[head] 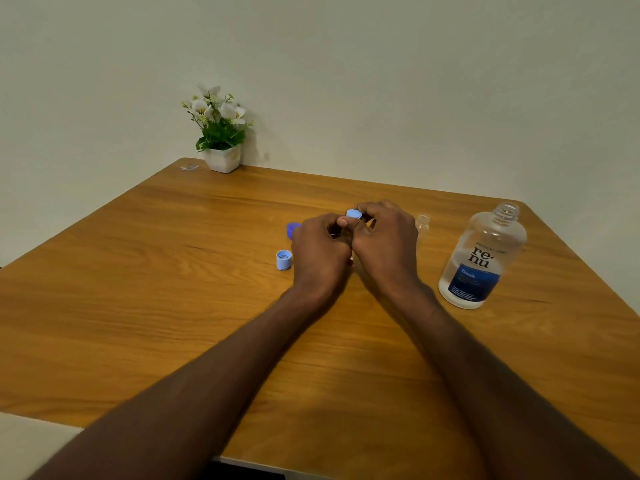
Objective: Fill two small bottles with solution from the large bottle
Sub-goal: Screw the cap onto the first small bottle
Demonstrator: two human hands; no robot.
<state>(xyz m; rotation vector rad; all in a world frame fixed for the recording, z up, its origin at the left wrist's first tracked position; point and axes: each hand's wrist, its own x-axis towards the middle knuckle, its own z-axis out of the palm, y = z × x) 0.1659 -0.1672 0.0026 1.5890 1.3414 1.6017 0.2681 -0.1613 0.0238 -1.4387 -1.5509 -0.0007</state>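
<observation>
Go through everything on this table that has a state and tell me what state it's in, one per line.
large bottle: upright, uncapped, part full
light blue cap: loose on the table, open side up
dark blue cap: loose on the table
second light blue cap: pinched by right hand
left hand: curled round something hidden
small clear bottle: upright, uncapped

Illumination is soft, even and moderately dim, with a warm, slightly green cast. Soft shadows are cast beneath the forearms, nearer than the grip. A diffuse sheen is seen on the table (173,271) left of the grip. Small highlights are seen on the large bottle (481,258) to its right. Straight edges are bowed towards the frame borders. Fine detail is slightly softened throughout.
</observation>
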